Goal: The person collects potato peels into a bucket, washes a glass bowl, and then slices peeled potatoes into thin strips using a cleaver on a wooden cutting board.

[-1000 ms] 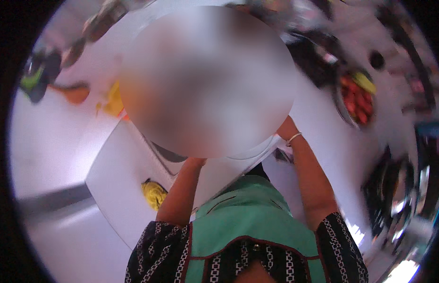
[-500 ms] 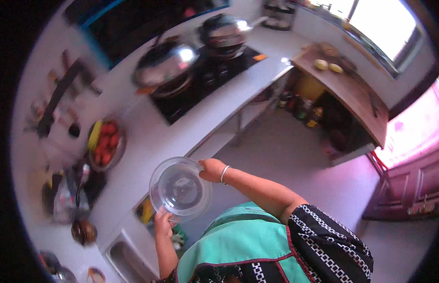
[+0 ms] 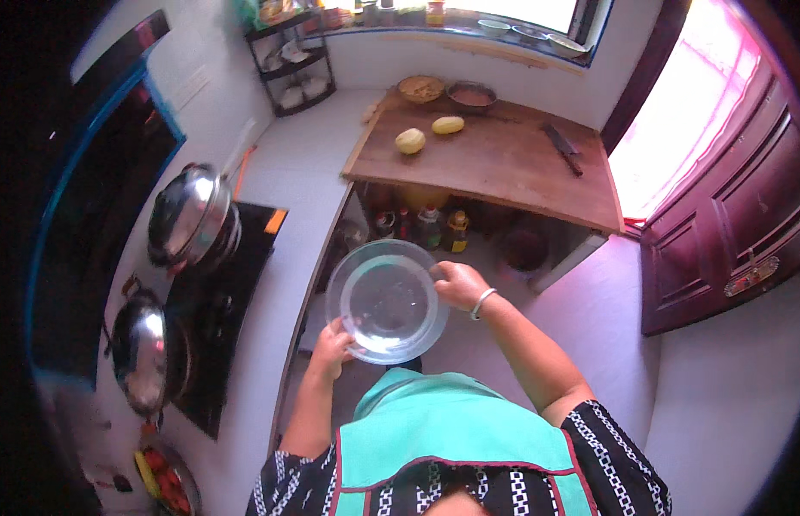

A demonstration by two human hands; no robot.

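A clear, round bowl (image 3: 389,301) is held out in front of my apron, level with my waist. My left hand (image 3: 333,347) grips its near left rim. On the right side of the rim, my right hand (image 3: 458,285) is closed, with a pale bangle (image 3: 483,304) on that wrist. Through the see-through wall the floor and cupboard edge show faintly; I cannot tell whether any liquid is in it. Ahead stands a wooden worktop (image 3: 511,176) with two peeled, pale yellow vegetables, one (image 3: 410,141) nearer and one (image 3: 448,125) farther. A cleaver (image 3: 562,148) lies at its right.
To the left, a black cooktop (image 3: 215,322) carries two lidded pans (image 3: 189,215). A basket (image 3: 421,88) and a dark bowl (image 3: 472,95) sit at the worktop's back. Several bottles (image 3: 429,227) stand beneath it. A fruit bowl (image 3: 169,482) is at lower left; a dark red door (image 3: 726,206) stands at right.
My body and view have turned right, away from the sink side toward the wooden worktop. Both hands still hold the clear bowl, which has moved along with me.
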